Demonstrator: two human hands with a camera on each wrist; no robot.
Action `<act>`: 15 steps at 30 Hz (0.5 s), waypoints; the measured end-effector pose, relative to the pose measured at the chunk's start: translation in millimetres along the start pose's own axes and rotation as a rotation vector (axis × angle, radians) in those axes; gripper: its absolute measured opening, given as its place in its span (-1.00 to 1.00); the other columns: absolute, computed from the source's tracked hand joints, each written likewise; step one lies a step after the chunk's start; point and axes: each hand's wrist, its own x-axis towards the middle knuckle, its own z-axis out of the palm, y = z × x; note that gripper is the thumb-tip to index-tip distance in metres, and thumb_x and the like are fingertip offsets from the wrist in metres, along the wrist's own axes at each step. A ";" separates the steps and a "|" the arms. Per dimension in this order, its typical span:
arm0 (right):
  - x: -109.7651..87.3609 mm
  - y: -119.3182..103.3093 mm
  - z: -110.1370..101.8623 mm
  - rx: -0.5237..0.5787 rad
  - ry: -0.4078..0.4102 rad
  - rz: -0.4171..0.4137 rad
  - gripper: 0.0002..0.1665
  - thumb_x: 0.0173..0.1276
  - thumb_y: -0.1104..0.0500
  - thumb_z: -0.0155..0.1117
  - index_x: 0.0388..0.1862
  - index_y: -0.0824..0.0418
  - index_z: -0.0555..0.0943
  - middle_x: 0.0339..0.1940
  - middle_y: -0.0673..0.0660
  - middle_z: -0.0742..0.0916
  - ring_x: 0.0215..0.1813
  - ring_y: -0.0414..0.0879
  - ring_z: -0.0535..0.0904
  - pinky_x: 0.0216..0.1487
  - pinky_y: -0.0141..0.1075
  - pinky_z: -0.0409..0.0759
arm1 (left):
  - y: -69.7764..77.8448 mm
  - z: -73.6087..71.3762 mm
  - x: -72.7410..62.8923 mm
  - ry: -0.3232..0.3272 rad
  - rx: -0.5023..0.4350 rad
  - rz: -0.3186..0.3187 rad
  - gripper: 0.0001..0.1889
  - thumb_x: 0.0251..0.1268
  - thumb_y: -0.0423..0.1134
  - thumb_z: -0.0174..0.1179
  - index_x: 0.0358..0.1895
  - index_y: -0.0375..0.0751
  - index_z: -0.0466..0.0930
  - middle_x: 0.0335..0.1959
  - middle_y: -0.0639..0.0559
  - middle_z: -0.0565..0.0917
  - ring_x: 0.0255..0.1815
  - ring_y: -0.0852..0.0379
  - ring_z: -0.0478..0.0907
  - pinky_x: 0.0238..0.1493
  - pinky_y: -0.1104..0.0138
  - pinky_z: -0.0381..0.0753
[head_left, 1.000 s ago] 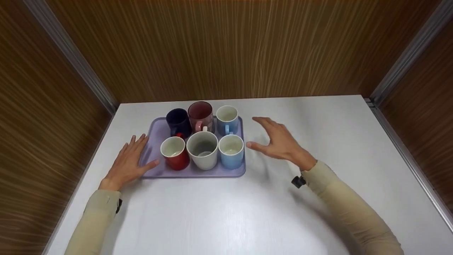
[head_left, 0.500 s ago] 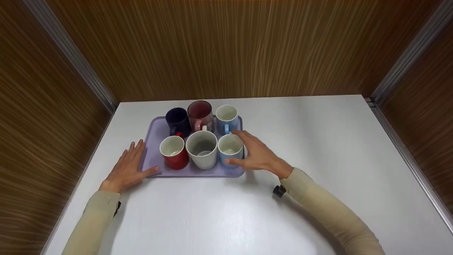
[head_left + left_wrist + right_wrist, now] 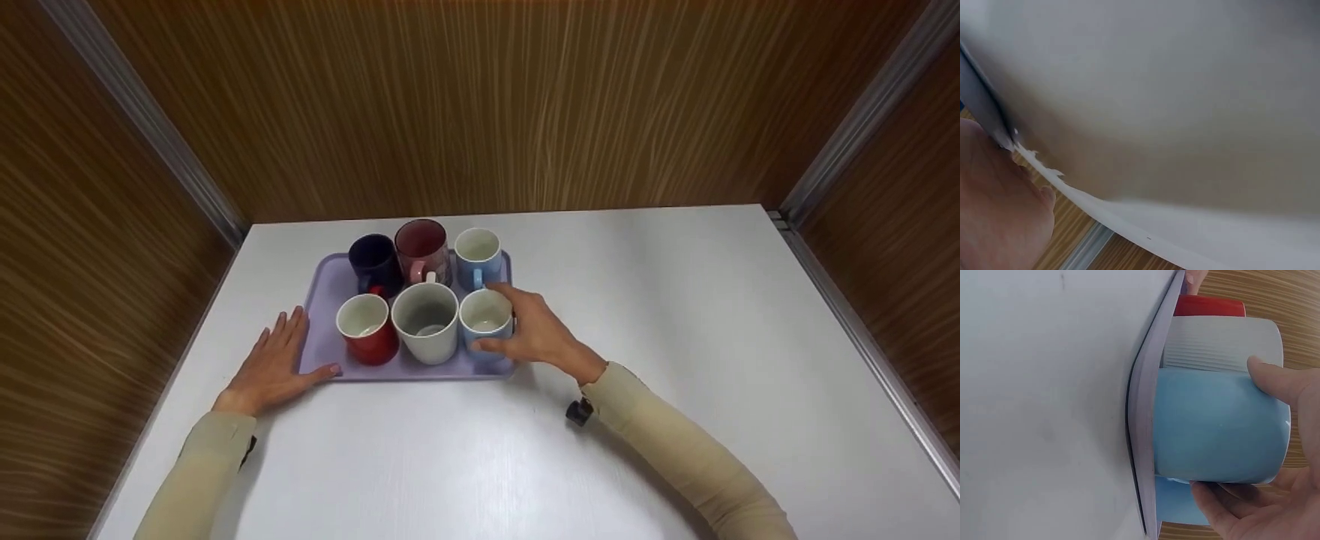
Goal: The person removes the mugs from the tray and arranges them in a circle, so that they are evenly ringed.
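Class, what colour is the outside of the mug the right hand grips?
Light blue; the right wrist view shows this mug best.

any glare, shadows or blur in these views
Head: glare whitens the near part of the white table, with a shadow beside the right sleeve; left wrist: the softest picture, a broad brownish shadow across the table; right wrist: faint sheen on the gripped light blue mug.

front blue mug (image 3: 482, 321) upright on tray (image 3: 325, 300)

The front blue mug (image 3: 1219, 427) looks smooth and shiny, the tray (image 3: 325, 292) like dull plastic, and the back wall (image 3: 510, 105) like wood.
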 end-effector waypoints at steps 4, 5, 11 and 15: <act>1.0 2.7 1.2 0.024 0.012 0.012 0.07 0.06 -0.08 0.79 0.49 0.23 0.51 0.19 0.17 0.78 0.16 0.07 0.74 0.19 0.01 0.73 | -1.4 1.6 1.1 0.000 0.021 0.004 0.30 0.31 0.55 0.17 0.73 -0.41 -0.15 0.79 -0.32 -0.15 0.79 -0.37 -0.23 0.73 -0.28 -0.19; 1.4 3.0 1.3 0.027 0.018 0.014 0.06 0.05 -0.07 0.79 0.48 0.23 0.52 0.18 0.17 0.79 0.15 0.07 0.75 0.18 0.01 0.73 | -1.4 1.5 1.7 0.000 0.025 0.005 0.32 0.29 0.55 0.18 0.73 -0.41 -0.16 0.79 -0.32 -0.16 0.79 -0.36 -0.23 0.73 -0.28 -0.18; 3.2 1.0 -2.4 0.016 0.050 0.043 0.01 -0.01 -0.04 0.80 0.41 0.23 0.58 0.15 0.15 0.80 0.10 0.03 0.76 0.16 -0.03 0.75 | -1.4 3.3 7.6 -0.011 0.026 0.006 0.40 0.22 0.61 0.19 0.74 -0.40 -0.23 0.79 -0.32 -0.20 0.80 -0.33 -0.25 0.75 -0.26 -0.20; 3.4 -3.0 -11.5 0.019 0.060 0.047 0.00 -0.01 -0.06 0.80 0.39 0.22 0.58 0.15 0.13 0.80 0.10 0.00 0.76 0.15 -0.04 0.77 | -1.0 4.8 12.3 -0.001 0.027 0.014 0.42 0.20 0.63 0.19 0.74 -0.41 -0.24 0.79 -0.32 -0.21 0.80 -0.32 -0.25 0.75 -0.24 -0.20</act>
